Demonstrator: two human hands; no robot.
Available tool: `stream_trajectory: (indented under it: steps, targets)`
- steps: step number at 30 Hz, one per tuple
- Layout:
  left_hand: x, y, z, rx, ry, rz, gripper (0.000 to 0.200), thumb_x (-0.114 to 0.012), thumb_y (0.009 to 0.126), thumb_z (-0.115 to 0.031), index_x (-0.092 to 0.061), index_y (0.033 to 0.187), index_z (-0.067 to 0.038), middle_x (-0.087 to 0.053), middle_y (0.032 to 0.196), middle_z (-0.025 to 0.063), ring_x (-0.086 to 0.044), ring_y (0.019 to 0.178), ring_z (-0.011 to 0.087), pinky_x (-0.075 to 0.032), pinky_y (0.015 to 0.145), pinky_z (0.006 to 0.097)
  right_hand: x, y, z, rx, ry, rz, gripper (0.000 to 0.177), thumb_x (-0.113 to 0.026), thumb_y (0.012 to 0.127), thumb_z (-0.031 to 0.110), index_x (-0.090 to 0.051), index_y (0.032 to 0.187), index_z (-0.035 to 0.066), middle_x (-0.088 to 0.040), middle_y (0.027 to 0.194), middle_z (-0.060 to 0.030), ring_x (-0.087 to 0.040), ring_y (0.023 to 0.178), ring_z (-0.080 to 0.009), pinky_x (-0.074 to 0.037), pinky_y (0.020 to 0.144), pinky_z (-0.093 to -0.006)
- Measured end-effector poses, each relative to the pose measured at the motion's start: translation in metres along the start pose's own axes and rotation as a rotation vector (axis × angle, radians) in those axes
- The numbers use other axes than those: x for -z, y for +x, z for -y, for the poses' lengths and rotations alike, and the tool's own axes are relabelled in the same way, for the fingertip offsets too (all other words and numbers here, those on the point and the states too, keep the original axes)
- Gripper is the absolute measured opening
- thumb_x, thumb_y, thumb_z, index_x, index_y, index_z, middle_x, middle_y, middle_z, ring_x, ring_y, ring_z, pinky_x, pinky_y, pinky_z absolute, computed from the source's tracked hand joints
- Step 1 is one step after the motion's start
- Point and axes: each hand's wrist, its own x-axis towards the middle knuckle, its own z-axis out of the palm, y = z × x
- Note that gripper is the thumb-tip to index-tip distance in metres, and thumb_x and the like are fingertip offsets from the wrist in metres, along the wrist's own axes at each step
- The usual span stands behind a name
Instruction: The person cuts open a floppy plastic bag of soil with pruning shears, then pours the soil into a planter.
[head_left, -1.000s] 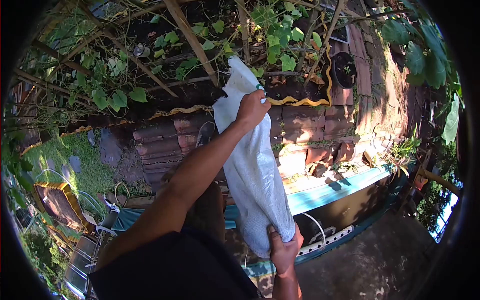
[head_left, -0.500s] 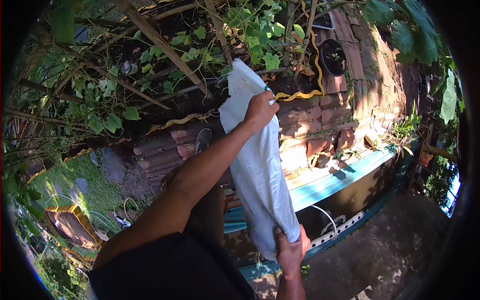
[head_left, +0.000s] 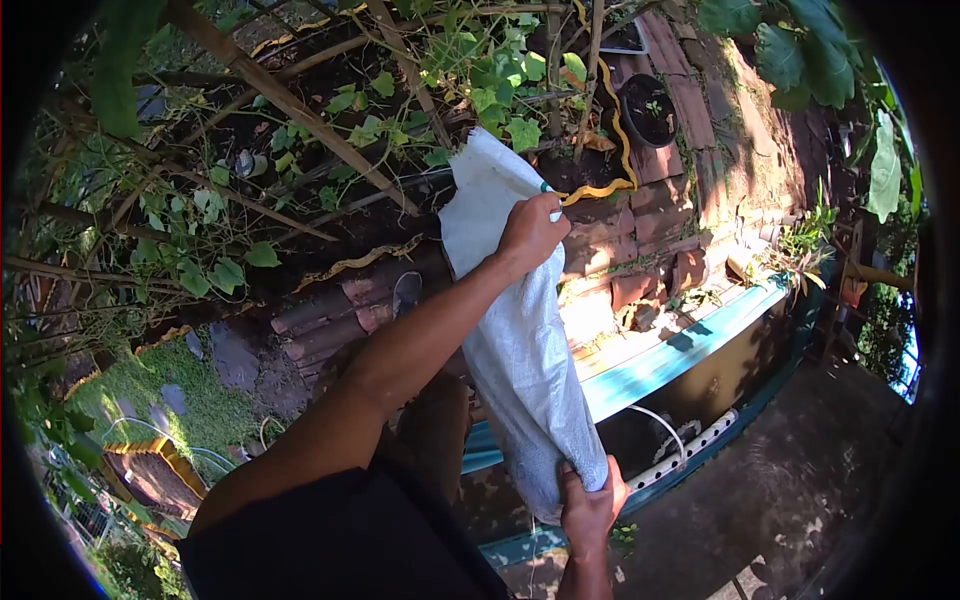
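A pale, whitish woven sack [head_left: 520, 340] stretches lengthwise between my two hands, its upper end flaring into a rough, frayed edge. My left hand [head_left: 533, 237] is closed at the sack's upper right edge, its arm crossing in front of my body. By those fingers shows a small green-and-white object [head_left: 549, 198], too little visible to name. Lower down, my right hand [head_left: 592, 503] grips the gathered bottom end, thumb pressed on the fabric. A loose thread hangs beneath that end. The sack's inside is hidden.
Vines grow over wooden poles [head_left: 290, 105] above a dark soil bed with wavy yellow edging [head_left: 628, 160]. A black plant pot [head_left: 648, 112] stands on terracotta tiles [head_left: 690, 215]. A blue-rimmed water tank [head_left: 750, 400] with a perforated white pipe [head_left: 690, 458] lies at right. My shoe [head_left: 406, 292] shows beside the bed.
The sack and both hands have shifted slightly rightward, with my left hand a touch lower. The view has tilted a little. Both grips look unchanged.
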Motion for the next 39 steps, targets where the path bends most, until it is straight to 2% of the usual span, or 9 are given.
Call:
stream_trajectory:
  steps: [3, 5, 13, 17, 19, 26, 33, 36, 39]
  targets:
    - [0.003, 0.007, 0.019, 0.011, -0.002, -0.012, 0.023, -0.067, 0.081, -0.015, -0.054, 0.077, 0.004, -0.059, 0.069, 0.0232, -0.062, 0.064, 0.0332, -0.046, 0.063, 0.0439, -0.002, -0.001, 0.001, 0.018, 0.216, -0.146, 0.022, -0.076, 0.08, 0.012, -0.061, 0.084, -0.003, -0.065, 0.066, -0.0111, -0.06, 0.061, -0.0159, -0.051, 0.064, -0.0328]
    - [0.004, 0.007, 0.004, 0.046, 0.03, 0.03, 0.018, -0.065, 0.08, -0.012, -0.06, 0.083, 0.005, -0.064, 0.074, 0.0255, -0.066, 0.073, 0.0409, -0.049, 0.067, 0.0471, 0.016, 0.008, -0.002, -0.09, -0.024, 0.033, 0.022, -0.076, 0.081, 0.012, -0.061, 0.084, -0.004, -0.065, 0.066, -0.0115, -0.061, 0.06, -0.0152, -0.051, 0.062, -0.0313]
    - [-0.013, 0.01, -0.006, 0.032, 0.047, -0.003, 0.018, -0.066, 0.079, -0.012, -0.06, 0.083, 0.004, -0.064, 0.077, 0.026, -0.067, 0.076, 0.04, -0.05, 0.069, 0.0461, 0.021, 0.014, -0.026, -0.006, -0.151, 0.124, 0.02, -0.074, 0.079, 0.009, -0.061, 0.086, -0.004, -0.066, 0.071, -0.0183, -0.064, 0.062, -0.0232, -0.051, 0.066, -0.0363]
    - [-0.025, 0.02, 0.003, 0.062, 0.023, -0.019, 0.02, -0.067, 0.078, -0.013, -0.06, 0.084, 0.005, -0.065, 0.08, 0.0268, -0.068, 0.08, 0.0409, -0.05, 0.072, 0.0467, 0.026, 0.021, -0.033, -0.009, 0.156, 0.007, 0.014, -0.073, 0.079, 0.004, -0.063, 0.088, -0.003, -0.069, 0.074, -0.0158, -0.062, 0.067, -0.0117, -0.051, 0.066, -0.0331]
    - [-0.048, 0.027, -0.002, -0.01, 0.016, -0.092, 0.02, -0.067, 0.079, -0.013, -0.056, 0.077, 0.004, -0.06, 0.066, 0.0209, -0.064, 0.063, 0.0303, -0.047, 0.061, 0.043, 0.036, 0.038, -0.046, -0.064, 0.047, 0.113, 0.014, -0.073, 0.08, 0.006, -0.063, 0.087, -0.002, -0.068, 0.07, -0.0138, -0.062, 0.064, -0.0115, -0.051, 0.063, -0.0327]
    - [-0.094, 0.062, -0.005, -0.001, 0.003, -0.135, 0.02, -0.068, 0.079, -0.012, -0.056, 0.079, 0.004, -0.059, 0.066, 0.0219, -0.063, 0.061, 0.0267, -0.046, 0.059, 0.0422, 0.066, 0.085, -0.065, -0.015, 0.064, 0.212, 0.018, -0.074, 0.083, 0.008, -0.067, 0.096, -0.002, -0.071, 0.077, -0.0121, -0.065, 0.071, -0.0119, -0.053, 0.07, -0.0308]
    - [-0.132, 0.088, -0.031, 0.049, 0.028, -0.187, 0.021, -0.069, 0.079, -0.014, -0.059, 0.084, 0.004, -0.062, 0.073, 0.0242, -0.066, 0.071, 0.0348, -0.048, 0.066, 0.0439, 0.097, 0.141, -0.082, 0.03, -0.101, 0.329, 0.022, -0.071, 0.083, 0.006, -0.067, 0.102, -0.004, -0.072, 0.086, -0.0098, -0.064, 0.078, -0.0142, -0.051, 0.075, -0.0314]
    - [-0.13, 0.085, -0.029, 0.097, 0.034, -0.192, 0.025, -0.072, 0.077, -0.014, -0.065, 0.092, 0.004, -0.067, 0.082, 0.0267, -0.067, 0.082, 0.0427, -0.052, 0.072, 0.0469, 0.104, 0.155, -0.072, 0.041, 0.29, 0.218, 0.023, -0.07, 0.081, 0.002, -0.068, 0.102, -0.006, -0.072, 0.085, -0.0107, -0.067, 0.078, -0.0152, -0.053, 0.076, -0.0311]
    - [-0.148, 0.097, -0.036, 0.073, 0.022, -0.237, 0.023, -0.072, 0.078, -0.012, -0.063, 0.09, 0.004, -0.067, 0.083, 0.0259, -0.067, 0.082, 0.0434, -0.051, 0.072, 0.0478, 0.124, 0.187, -0.083, 0.167, -0.03, 0.304, 0.021, -0.073, 0.082, 0.004, -0.069, 0.1, -0.005, -0.073, 0.084, -0.0143, -0.069, 0.075, -0.0187, -0.054, 0.072, -0.0316]
